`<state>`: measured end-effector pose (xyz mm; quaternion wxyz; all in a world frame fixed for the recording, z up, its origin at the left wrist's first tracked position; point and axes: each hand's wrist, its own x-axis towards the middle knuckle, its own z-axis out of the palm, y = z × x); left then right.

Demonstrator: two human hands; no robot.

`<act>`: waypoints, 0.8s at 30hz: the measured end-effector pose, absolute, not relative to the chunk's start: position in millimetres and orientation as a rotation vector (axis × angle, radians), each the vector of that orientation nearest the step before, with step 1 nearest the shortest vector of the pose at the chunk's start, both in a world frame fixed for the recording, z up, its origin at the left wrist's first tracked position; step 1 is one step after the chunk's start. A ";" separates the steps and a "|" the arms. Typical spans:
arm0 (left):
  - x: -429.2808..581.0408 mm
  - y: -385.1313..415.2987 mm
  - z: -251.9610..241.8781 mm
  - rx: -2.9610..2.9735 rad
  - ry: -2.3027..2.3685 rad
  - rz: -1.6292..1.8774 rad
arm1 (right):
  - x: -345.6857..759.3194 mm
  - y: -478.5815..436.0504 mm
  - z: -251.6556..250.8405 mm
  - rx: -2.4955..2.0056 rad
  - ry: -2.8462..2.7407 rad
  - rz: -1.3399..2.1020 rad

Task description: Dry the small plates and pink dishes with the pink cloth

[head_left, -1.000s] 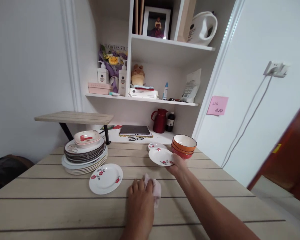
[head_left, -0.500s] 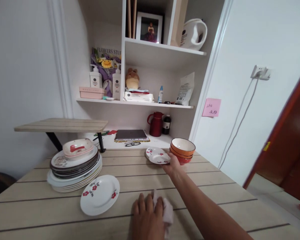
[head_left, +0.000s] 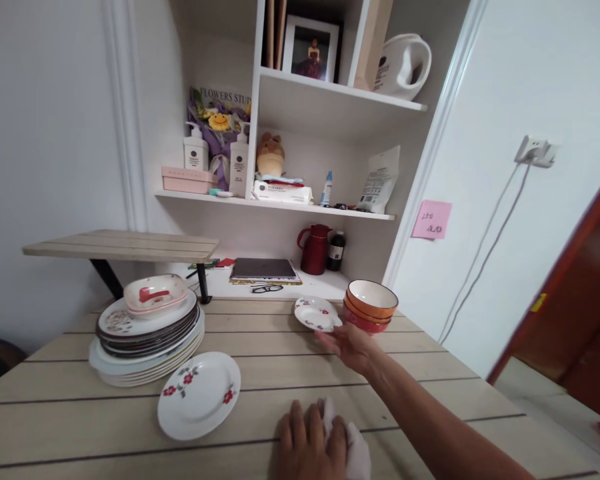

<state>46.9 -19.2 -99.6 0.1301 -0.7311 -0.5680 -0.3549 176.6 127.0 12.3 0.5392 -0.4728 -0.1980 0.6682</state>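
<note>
My left hand [head_left: 311, 443] lies palm down at the table's near edge, closed over a crumpled pale cloth [head_left: 359, 455]. My right hand [head_left: 347, 345] is palm upward at the front right rim of a small white plate with red flowers [head_left: 316, 313], its fingers stretched out and apart. Whether a fingertip still touches that rim, I cannot tell. Just behind the hand, to the right, stands a stack of orange and red bowls [head_left: 370, 308]. A larger white plate with red flowers [head_left: 200, 397] lies flat to the left of my left hand.
A tall stack of plates [head_left: 147, 343] with a patterned dish [head_left: 155, 295] on top stands at the left, in front of a raised wooden stand [head_left: 125, 245]. Toward the back are glasses [head_left: 267, 289], a laptop [head_left: 265, 268], a red jug [head_left: 315, 250] and a dark bottle [head_left: 336, 252].
My right hand has let go of the small plate and drawn back slightly toward me, fingers opening. My left hand and the cloth appear a little farther right and lower as the view shifts.
</note>
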 end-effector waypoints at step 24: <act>56.6 -4.8 -119.7 -1.840 -1.454 -1.205 | 161.1 130.7 -11.3 -1.372 -0.768 1.072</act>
